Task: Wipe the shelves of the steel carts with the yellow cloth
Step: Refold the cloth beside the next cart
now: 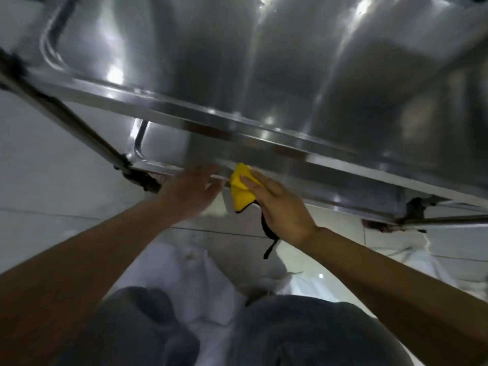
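Steel cart (264, 75) filling the far half of the view, upper shelf shiny with bright ceiling reflections, raised rim running left to right and down toward the right. Lower shelf (169, 146) visible under that rim, same brushed steel, darker. Cart leg (79, 128) slanting down at left to a dark caster (142, 178); another dark caster (416, 207) at right near a horizontal bar. Floor (52, 186) of pale glossy tiles with thin grout lines, small light glint near right.

Right hand (280, 207) gripping yellow cloth (241, 190), thumb and fingers curled round it, cloth bunched and held against the near edge of the lower shelf, centre of scene. Black edging of cloth dangling below the hand. Left hand (192, 191) blurred, fingers straight and spread, holding nothing, just beside the cloth at the lower shelf edge; contact with the edge not clear.

Near: white garment (200, 286) and dark trouser knees (303, 334), person crouched low.
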Tool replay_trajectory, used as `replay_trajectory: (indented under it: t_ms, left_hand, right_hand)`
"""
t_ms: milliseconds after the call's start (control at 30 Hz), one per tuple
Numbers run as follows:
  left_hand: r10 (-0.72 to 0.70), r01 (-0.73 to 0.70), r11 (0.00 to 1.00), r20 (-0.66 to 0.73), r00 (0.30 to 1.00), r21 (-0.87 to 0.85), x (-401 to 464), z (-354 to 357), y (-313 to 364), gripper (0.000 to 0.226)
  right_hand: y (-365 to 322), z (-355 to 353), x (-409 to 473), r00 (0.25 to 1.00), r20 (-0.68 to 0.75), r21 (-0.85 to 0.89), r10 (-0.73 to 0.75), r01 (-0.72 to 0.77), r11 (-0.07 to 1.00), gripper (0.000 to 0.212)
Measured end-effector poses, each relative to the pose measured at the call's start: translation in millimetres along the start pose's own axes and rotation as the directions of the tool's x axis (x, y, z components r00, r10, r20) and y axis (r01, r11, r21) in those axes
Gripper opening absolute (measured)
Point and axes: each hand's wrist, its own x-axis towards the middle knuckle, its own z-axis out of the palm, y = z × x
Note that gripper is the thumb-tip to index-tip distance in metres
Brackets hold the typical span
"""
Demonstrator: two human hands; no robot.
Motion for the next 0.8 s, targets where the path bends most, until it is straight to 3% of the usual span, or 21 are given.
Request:
replay_trajectory:
  t_ms: [67,133,333,533,667,800]
  left_hand:
    - [0.067,-0.067,0.991,-0.002,0.998,-0.118,-36,-31,28,0.04]
    - [0.083,-0.079,0.953,0.001,0.997,-0.291,-74,-74,58,0.045]
    - [0.022,0.082,0.797,0.165,0.986,-0.598,-178,-212,150,0.033]
    - [0.057,0.054,0.709,0.133,0.99,-0.703,-228,-334,228,0.034]
    - [0.108,0.014,0.716,0.13,0.986,-0.698,-237,-405,286,0.067]
    - [0.121,0.052,0.673,0.179,0.976,-0.738,-234,-452,350,0.058]
  right_hand:
    - [-38,-38,-18,0.999,-0.006,0.027,-0.054,0.054,0.998,0.061]
    - [-75,-86,-35,0.999,0.035,0.087,-0.019,0.016,0.996,0.06]
    - [-180,-248,-89,0.997,0.078,0.08,-0.014,0.008,0.997,0.059]
    - [-264,-386,-117,0.996,0.02,-0.003,-0.085,0.085,0.996,0.058]
    - [-295,-463,-126,0.995,-0.077,-0.05,-0.069,0.065,0.997,0.06]
    - [-306,-529,-140,0.968,-0.251,-0.039,0.005,-0.015,0.999,0.059]
